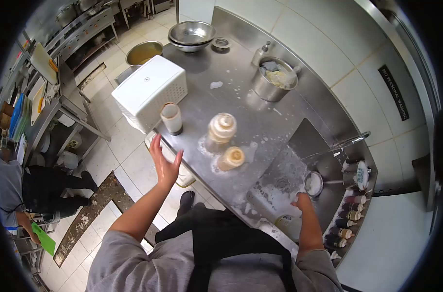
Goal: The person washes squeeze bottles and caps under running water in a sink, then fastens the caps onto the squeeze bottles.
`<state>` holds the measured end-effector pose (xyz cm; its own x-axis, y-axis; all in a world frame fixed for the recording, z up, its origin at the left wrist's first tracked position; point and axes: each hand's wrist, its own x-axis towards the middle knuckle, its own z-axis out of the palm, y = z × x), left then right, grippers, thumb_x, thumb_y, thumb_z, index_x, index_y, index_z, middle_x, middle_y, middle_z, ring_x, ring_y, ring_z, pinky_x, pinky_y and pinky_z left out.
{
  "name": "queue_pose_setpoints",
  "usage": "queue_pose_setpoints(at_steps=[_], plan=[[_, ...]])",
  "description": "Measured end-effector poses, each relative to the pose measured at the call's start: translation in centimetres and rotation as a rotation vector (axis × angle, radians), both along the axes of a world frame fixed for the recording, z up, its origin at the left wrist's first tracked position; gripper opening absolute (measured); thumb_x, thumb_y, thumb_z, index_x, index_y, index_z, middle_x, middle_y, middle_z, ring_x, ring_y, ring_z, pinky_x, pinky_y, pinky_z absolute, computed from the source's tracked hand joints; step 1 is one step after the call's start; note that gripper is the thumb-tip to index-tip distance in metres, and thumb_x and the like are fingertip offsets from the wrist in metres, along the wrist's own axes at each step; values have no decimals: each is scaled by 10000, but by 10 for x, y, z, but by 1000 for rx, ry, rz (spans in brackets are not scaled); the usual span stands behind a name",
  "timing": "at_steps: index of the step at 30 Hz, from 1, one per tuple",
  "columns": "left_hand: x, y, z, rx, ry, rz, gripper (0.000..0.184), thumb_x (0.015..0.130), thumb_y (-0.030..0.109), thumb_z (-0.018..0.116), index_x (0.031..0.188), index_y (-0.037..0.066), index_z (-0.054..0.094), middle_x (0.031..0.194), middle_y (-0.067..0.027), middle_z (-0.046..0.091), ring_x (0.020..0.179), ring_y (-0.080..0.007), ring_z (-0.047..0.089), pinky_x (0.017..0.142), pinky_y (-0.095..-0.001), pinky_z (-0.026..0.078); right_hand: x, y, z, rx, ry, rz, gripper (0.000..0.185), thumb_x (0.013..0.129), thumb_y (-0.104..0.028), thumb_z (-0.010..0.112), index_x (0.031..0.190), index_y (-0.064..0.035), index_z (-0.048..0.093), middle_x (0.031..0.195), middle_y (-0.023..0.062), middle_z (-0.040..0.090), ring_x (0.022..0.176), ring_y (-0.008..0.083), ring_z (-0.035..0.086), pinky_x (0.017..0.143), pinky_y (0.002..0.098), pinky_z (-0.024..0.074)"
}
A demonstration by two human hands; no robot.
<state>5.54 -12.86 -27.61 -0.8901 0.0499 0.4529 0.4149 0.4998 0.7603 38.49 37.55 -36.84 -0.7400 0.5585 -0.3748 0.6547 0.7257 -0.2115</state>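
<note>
My left hand (pixel 167 163) is raised beside the counter's front edge, fingers spread and holding nothing. Just beyond it stands an uncapped, cloudy plastic bottle (pixel 171 119) with a brownish rim. Two foam-covered squeeze bottles (pixel 222 129) (pixel 232 158) are on the steel counter to the right of that hand. My right hand (pixel 303 200) is low over the foamy sink (pixel 275 170), its fingers partly hidden from me. A round metal ladle or dipper (pixel 313 184) with pale contents lies close by. Below the hand, a large cloudy plastic container (pixel 288 225) sits near the sink's front edge.
An upturned white basket (pixel 151 87) stands at the counter's left edge, near stacked steel bowls (pixel 191 34). A steel pot (pixel 275 80) and a soap dispenser (pixel 262 52) are at the back. Several sauce bottles (pixel 344 221) line the right. Another person (pixel 41 190) holds a green board (pixel 43 239).
</note>
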Motion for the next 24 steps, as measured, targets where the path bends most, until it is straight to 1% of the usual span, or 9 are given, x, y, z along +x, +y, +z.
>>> queue_pose_setpoints(at_steps=[2, 4, 7, 9, 10, 12, 16, 20, 24], plan=[[-33, 1, 3, 132, -79, -36, 899, 726, 165, 796, 1429, 44, 249, 1380, -205, 307, 1259, -344, 381, 1013, -437, 387, 3, -33, 40, 44, -177, -124, 538, 767, -357, 741, 1146, -14, 574, 908, 107, 635, 893, 249, 612, 828, 354, 483], [-53, 4, 9, 194, -110, -91, 923, 720, 187, 807, 1433, 39, 240, 1384, -206, 305, 1256, -343, 387, 1017, -439, 385, 5, -40, 76, -40, 314, -350, 449, 832, -311, 699, 1162, -35, 571, 1030, 116, 644, 1009, 221, 616, 849, 314, 488], [-75, 7, 13, 216, -94, -105, 976, 694, 234, 832, 1430, 13, 230, 1378, -212, 325, 1244, -349, 403, 1025, -438, 377, -3, -80, 149, -834, 1308, -680, 254, 957, -202, 548, 1156, -44, 545, 1138, 67, 596, 1006, 157, 596, 795, 304, 513], [-87, 9, 15, 207, -43, -109, 1014, 671, 271, 846, 1422, -13, 227, 1363, -220, 357, 1235, -359, 414, 1032, -437, 367, -15, -122, 172, -982, 1590, -943, 323, 935, -287, 589, 1141, -43, 540, 1071, 59, 604, 923, 160, 600, 766, 301, 506], [-93, 10, 21, 238, -23, -114, 1007, 656, 289, 854, 1402, -23, 253, 1331, -221, 404, 1221, -364, 433, 1026, -429, 369, -5, -124, 156, -971, 1594, -940, 323, 935, -287, 589, 1141, -43, 540, 1071, 59, 604, 923, 160, 600, 766, 301, 506], [-102, 7, 30, 231, -15, -148, 988, 653, 282, 857, 1401, 6, 272, 1326, -201, 424, 1218, -346, 444, 1020, -421, 379, 32, -111, 103, 168, 456, -573, 419, 890, -408, 635, 1094, -51, 558, 865, 37, 608, 729, 169, 590, 680, 277, 504], [-117, 8, 36, 194, -57, -205, 755, 646, 289, 857, 1237, 21, 470, 1162, -161, 564, 1092, -305, 553, 930, -377, 447, 3, -149, 144, -538, 1198, -1131, 396, 871, -447, 650, 1003, -87, 553, 756, 12, 554, 650, 120, 550, 615, 253, 480], [-125, 10, 38, 226, -183, -289, 434, 678, 220, 793, 1012, 33, 587, 1012, -131, 604, 963, -304, 595, 827, -381, 480, 3, -158, 147, -491, 1081, -1063, 363, 892, -419, 631, 992, -84, 538, 730, 9, 529, 635, 122, 542, 621, 255, 495], [-126, 2, 42, 209, -189, -343, 385, 682, 175, 757, 1007, 64, 583, 980, -124, 609, 943, -301, 603, 814, -378, 483, -6, -172, 142, -486, 1092, -1116, 366, 897, -414, 628, 1000, -77, 529, 723, 10, 528, 617, 119, 527, 611, 250, 490]])
